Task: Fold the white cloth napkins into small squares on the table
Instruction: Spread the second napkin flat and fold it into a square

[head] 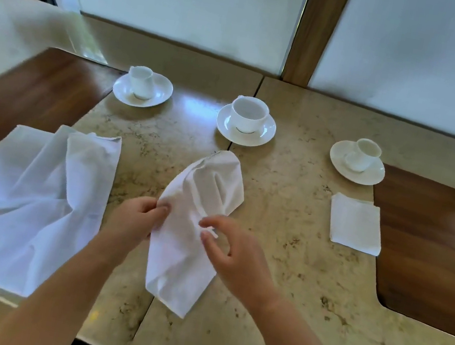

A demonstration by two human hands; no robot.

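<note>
A rumpled white napkin point(200, 198) lies lengthwise in the middle of the marble table point(289, 213). My left hand point(136, 217) pinches its left edge between thumb and fingers. My right hand point(224, 251) hovers over its right side with fingers spread, fingertips touching a small fold of the cloth. A pile of loose white napkins point(33, 199) is spread out on the left. On the right lies one napkin folded into a small square point(355, 224).
Three white cups on saucers stand along the back: left point(143, 87), middle point(246, 119), right point(357, 160). Dark wooden inlays sit at the left point(37, 90) and right point(431, 248). A seam runs down the table's middle. Windows are behind.
</note>
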